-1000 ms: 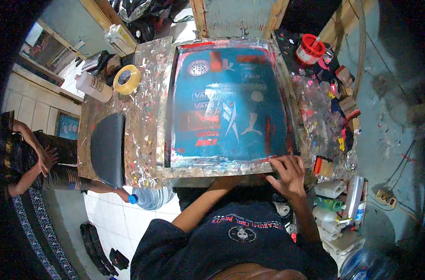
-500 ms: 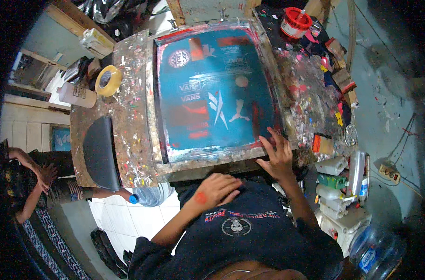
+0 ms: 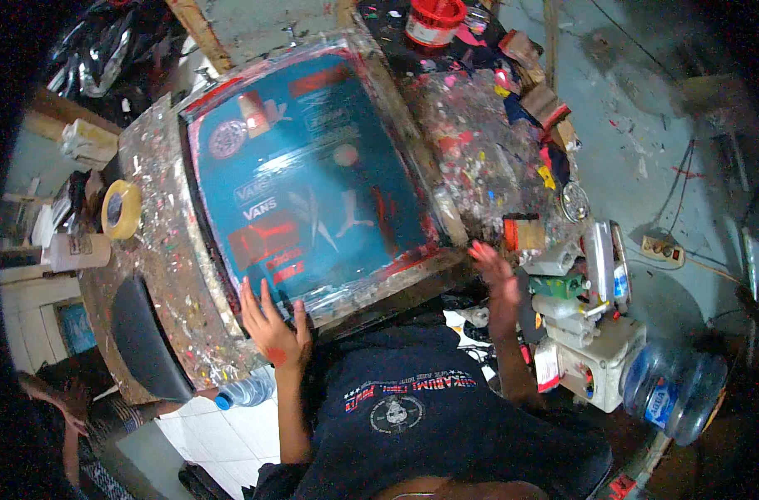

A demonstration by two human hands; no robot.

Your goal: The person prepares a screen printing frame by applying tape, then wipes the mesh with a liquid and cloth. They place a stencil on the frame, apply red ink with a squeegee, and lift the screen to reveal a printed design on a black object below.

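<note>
A screen-printing frame (image 3: 338, 315) with teal mesh (image 3: 304, 167) lies on the paint-spattered table, red ink smears and pale stencil designs showing on the mesh. My left hand (image 3: 278, 333) is open at the frame's near-left corner, fingers spread over its edge. Just off the near-right corner, my right hand (image 3: 500, 283) holds nothing; its fingers look stretched out, though motion blurs them. Close beyond that hand lies a wooden block with a red-stained face (image 3: 523, 233).
Clear tape (image 3: 122, 208), a pale bottle (image 3: 77, 251) and a black curved pad (image 3: 150, 337) sit at left. A red tub (image 3: 434, 22) stands far right. Bottles (image 3: 567, 286) and a water jug (image 3: 675, 392) are beside me. Another person's hands (image 3: 71, 404) show at left.
My left hand has gone from in front of my shirt to the frame's near-left corner. My right hand has come off the frame's near-right edge. The view has turned and shifted.
</note>
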